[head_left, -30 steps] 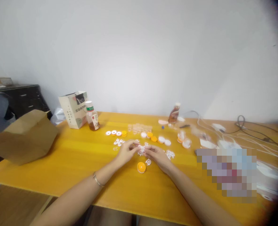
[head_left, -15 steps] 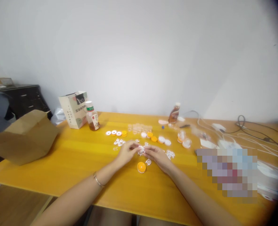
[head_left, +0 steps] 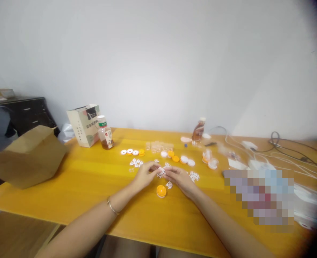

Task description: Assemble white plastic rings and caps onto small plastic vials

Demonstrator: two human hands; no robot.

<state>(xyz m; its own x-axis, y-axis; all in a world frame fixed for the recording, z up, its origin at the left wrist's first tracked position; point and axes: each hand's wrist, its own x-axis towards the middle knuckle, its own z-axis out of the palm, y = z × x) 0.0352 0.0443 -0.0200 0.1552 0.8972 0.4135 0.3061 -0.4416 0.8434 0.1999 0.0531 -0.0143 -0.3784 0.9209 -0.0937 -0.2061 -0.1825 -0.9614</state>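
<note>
Left hand [head_left: 147, 175] and right hand [head_left: 177, 176] are pinching a white piece [head_left: 162, 171] at centre, loose pieces [head_left: 193, 176] are seemingly waiting at 3 o'clock, and 2 domed cups [head_left: 212, 164] (apparently done) are sitting beyond.

My one view, from my head, forward and down over both hands [head_left: 145, 175], table [head_left: 88, 186] close, wall [head_left: 153, 64] beyond.

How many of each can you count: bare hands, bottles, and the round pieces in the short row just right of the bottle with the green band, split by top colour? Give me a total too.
Bare hands: 2
Bottles: 2
White-topped round pieces: 3
Orange-topped round piece: 1
Total: 8
</note>
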